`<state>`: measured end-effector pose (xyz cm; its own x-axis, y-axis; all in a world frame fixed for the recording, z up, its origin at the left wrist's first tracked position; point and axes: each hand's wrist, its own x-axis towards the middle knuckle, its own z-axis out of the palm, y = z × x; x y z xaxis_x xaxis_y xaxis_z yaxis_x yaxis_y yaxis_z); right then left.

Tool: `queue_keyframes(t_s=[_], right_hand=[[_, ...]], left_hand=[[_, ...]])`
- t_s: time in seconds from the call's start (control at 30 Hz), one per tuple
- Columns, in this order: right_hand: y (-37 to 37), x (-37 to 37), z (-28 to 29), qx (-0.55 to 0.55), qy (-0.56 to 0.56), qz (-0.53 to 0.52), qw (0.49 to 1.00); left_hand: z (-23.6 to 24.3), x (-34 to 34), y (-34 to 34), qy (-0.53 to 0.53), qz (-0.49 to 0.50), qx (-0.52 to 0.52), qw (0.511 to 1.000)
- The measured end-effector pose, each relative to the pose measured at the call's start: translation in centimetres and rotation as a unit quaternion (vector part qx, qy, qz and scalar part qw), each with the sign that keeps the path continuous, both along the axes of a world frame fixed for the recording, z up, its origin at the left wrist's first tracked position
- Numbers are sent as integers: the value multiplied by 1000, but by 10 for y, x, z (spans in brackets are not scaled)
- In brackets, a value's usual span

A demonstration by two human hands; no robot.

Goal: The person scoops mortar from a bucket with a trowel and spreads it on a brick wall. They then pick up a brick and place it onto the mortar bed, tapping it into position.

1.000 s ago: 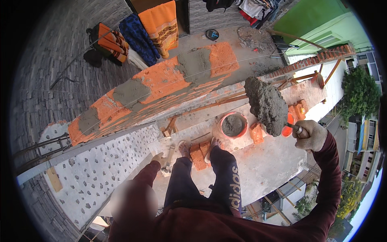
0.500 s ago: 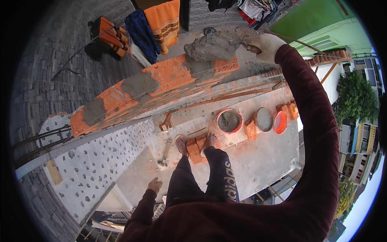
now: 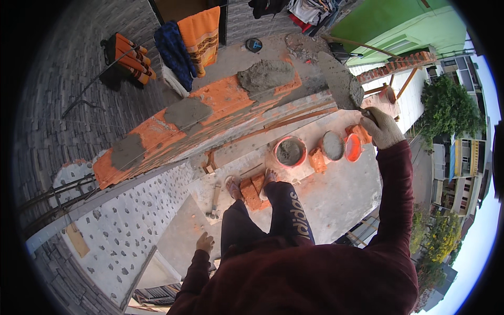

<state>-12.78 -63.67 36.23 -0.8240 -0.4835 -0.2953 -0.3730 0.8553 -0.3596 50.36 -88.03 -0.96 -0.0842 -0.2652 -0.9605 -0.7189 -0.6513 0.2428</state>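
My right hand (image 3: pixel 381 127), in a pale knitted glove, is closed round the handle of a trowel (image 3: pixel 344 86). Grey mortar coats the trowel's broad blade, which is held out beyond the right end of an orange brick wall (image 3: pixel 223 93). On top of that wall sits a thick heap of mortar (image 3: pixel 266 75), with flatter mortar patches (image 3: pixel 188 112) farther left. Bare and away from any tool, my left hand (image 3: pixel 205 242) hangs low beside my left leg, its fingers loosely bent and holding nothing.
A bucket of mortar (image 3: pixel 290 151), a second grey-filled bucket (image 3: pixel 333 146) and an orange bucket (image 3: pixel 353 147) stand beyond my feet. Loose bricks (image 3: pixel 253 191) lie between my feet, near a hammer (image 3: pixel 214 202). A string line runs along the wall; towels (image 3: pixel 199 39) hang behind it.
My right hand has drawn the trowel off the wall, to the right and nearer me. The mortar heap now rests on the bricks. My left hand has barely moved.
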Motion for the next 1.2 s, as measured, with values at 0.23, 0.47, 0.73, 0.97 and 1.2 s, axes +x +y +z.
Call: queue_keyframes(t_s=[0.23, 0.47, 0.73, 0.97, 1.2], right_hand=[[-40, 25, 44, 59, -58, 186, 979], [-184, -90, -48, 259, 8, 418, 870], [-119, -95, -36, 265, 44, 308, 913], [-127, -2, 2, 143, 42, 248, 957], [-93, -36, -18, 206, 41, 173, 962]], left_hand=[[-24, 34, -32, 0, -87, 51, 995], [-33, -47, -92, 111, -215, -33, 970], [11, -74, -64, 125, -78, -41, 988], [-35, -11, -70, 97, -101, 36, 989], [-58, -63, -109, 174, -158, -5, 972]])
